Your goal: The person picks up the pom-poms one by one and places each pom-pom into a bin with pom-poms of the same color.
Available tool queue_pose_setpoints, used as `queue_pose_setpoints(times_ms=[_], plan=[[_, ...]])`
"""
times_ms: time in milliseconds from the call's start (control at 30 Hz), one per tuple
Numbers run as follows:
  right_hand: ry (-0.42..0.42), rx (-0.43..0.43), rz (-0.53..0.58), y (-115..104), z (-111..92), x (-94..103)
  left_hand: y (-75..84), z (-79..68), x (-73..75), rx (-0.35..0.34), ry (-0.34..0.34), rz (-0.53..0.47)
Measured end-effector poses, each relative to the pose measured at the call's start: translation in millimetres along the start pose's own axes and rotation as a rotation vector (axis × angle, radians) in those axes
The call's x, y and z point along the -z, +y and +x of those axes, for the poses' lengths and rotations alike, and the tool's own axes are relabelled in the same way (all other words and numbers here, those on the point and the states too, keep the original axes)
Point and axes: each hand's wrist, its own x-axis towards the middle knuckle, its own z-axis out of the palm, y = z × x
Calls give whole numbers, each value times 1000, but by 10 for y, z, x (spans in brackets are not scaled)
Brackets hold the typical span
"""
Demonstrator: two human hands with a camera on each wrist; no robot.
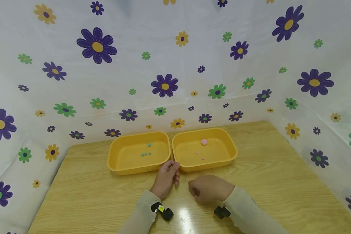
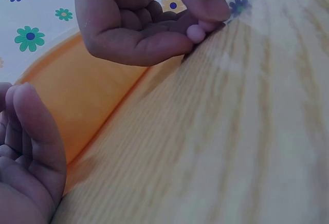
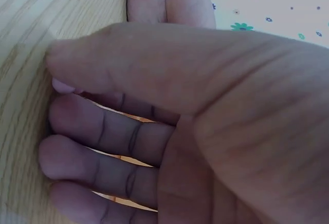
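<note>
My right hand is low over the table, in front of the right yellow tray. Its thumb and index finger pinch a small pink ball close to the wood. In the right wrist view a bit of the pink ball shows below the thumb, the other fingers bent beside it. My left hand rests at the near corners where the two trays meet, fingers loosely curled, nothing visible in them. In the left wrist view the left hand is at the lower left, beside the tray wall.
Inside the left yellow tray lie several small teal balls. The right tray holds one larger pink ball and two tiny pink ones. A flowered white sheet surrounds the wooden table behind and at both sides.
</note>
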Motion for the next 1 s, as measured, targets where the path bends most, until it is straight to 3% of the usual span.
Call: queue_pose_setpoints(times_ms=[1000], plan=[[155,59,-54,91,68,22,-9,16,-4,5,6,6]])
